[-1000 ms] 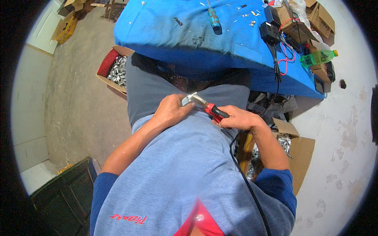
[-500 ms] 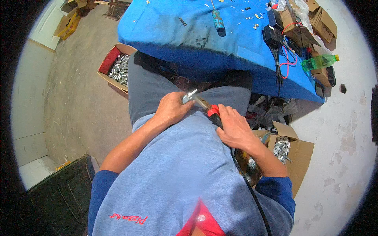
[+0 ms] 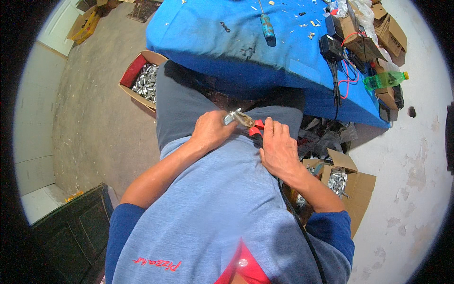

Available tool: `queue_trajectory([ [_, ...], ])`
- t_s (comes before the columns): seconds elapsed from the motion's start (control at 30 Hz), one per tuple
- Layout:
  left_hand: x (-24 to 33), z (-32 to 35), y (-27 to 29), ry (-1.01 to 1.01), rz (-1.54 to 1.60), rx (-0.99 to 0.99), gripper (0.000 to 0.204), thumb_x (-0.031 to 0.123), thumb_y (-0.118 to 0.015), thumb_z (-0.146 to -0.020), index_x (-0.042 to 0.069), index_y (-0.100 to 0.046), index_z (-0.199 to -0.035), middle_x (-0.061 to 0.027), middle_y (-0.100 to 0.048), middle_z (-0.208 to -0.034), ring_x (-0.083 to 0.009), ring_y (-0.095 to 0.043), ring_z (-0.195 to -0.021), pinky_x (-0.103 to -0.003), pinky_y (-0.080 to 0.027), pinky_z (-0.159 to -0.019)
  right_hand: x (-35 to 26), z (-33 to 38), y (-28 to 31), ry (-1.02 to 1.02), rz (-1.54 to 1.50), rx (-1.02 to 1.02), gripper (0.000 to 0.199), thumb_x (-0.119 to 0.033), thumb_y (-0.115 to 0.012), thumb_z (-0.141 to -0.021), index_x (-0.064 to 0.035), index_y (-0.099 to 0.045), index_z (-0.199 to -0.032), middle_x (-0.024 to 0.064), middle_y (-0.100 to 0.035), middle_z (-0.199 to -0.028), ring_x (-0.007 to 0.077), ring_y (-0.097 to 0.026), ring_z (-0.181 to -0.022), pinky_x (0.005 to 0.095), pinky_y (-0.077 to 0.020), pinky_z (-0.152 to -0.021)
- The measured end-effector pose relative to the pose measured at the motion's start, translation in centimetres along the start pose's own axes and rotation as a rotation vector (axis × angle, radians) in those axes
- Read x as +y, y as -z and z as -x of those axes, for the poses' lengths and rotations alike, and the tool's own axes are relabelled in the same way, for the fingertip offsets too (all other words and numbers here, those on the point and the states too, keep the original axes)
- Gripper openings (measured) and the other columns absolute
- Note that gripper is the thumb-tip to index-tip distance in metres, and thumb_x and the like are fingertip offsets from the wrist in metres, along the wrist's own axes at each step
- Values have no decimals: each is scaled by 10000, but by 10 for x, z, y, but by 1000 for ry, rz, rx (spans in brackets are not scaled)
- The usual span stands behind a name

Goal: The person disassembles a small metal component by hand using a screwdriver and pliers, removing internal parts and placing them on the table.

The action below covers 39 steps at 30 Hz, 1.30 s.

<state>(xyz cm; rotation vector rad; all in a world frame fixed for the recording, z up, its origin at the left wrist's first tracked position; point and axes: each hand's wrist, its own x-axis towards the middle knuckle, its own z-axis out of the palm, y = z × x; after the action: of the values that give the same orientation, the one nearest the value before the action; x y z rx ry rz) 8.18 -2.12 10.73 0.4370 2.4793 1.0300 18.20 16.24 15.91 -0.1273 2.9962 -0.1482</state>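
Over my lap, my left hand (image 3: pixel 211 130) pinches a small silvery metal part (image 3: pixel 230 117) between thumb and fingers. My right hand (image 3: pixel 279 147) is wrapped round the red and black handles of a pair of pliers (image 3: pixel 248 121). The worn metal jaws of the pliers meet the upper end of the metal part, just right of my left fingertips. Whether the jaws grip it tightly I cannot tell. My right palm hides most of the handles.
A blue-covered table (image 3: pixel 208 47) stands ahead, with a screwdriver (image 3: pixel 267 28), black power adapters (image 3: pixel 330 47) and a green bottle (image 3: pixel 385 80). At left a carton (image 3: pixel 126 80) holds many metal pieces. Another open carton (image 3: pixel 362 189) with metal parts sits by my right elbow.
The pliers' jaws have come onto the end of the metal part; before, they were blurred and just beside it. My right hand has turned slightly, and its fingers sit higher.
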Motion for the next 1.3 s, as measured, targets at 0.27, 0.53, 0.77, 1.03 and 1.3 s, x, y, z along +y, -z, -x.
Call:
queue_trajectory([
  [0.27, -1, 1, -1, -34, 9, 16, 377, 356, -682, -849, -18, -681, -802, -247, -636, -701, -403, -650, -682, -483, -477, -620, 3, -4, 5, -53, -45, -97, 759, -162, -722, -742, 113, -354, -1347, 238, -501, -1183, 366, -524, -1077, 430, -519, -856],
  [0.53, -1, 1, -1, -67, 33, 12, 398, 361, -693, -851, -28, -666, -775, -246, -619, -662, -386, -636, -629, -472, -464, -595, 10, -4, 7, -35, -135, -37, 520, -118, -638, -754, 55, -442, -1203, 203, -532, -1072, 384, -542, -1013, 470, -528, -823],
  [0.77, 9, 3, 8, 28, 36, -46, 360, 352, -660, -829, -4, -707, -863, -271, -665, -795, -437, -657, -796, -504, -504, -743, 5, 10, 12, -17, -62, 9, 603, -122, -674, -731, 67, -429, -1249, 201, -530, -1096, 361, -540, -1024, 419, -540, -800],
  [1.03, 2, -1, -1, -6, 11, 18, 339, 322, -638, -807, -13, -692, -814, -274, -658, -783, -444, -652, -776, -511, -504, -716, 2, 3, 4, 0, -14, -61, 782, -156, -777, -698, 97, -385, -1325, 215, -508, -1182, 364, -515, -1074, 404, -528, -834],
  [1.3, 0, -2, -4, -11, 25, 55, 342, 317, -648, -825, -25, -671, -813, -274, -637, -745, -434, -644, -739, -496, -483, -666, 0, -2, 0, 23, 39, 47, 627, -101, -705, -709, 111, -436, -1235, 199, -532, -1047, 338, -546, -967, 367, -538, -738],
])
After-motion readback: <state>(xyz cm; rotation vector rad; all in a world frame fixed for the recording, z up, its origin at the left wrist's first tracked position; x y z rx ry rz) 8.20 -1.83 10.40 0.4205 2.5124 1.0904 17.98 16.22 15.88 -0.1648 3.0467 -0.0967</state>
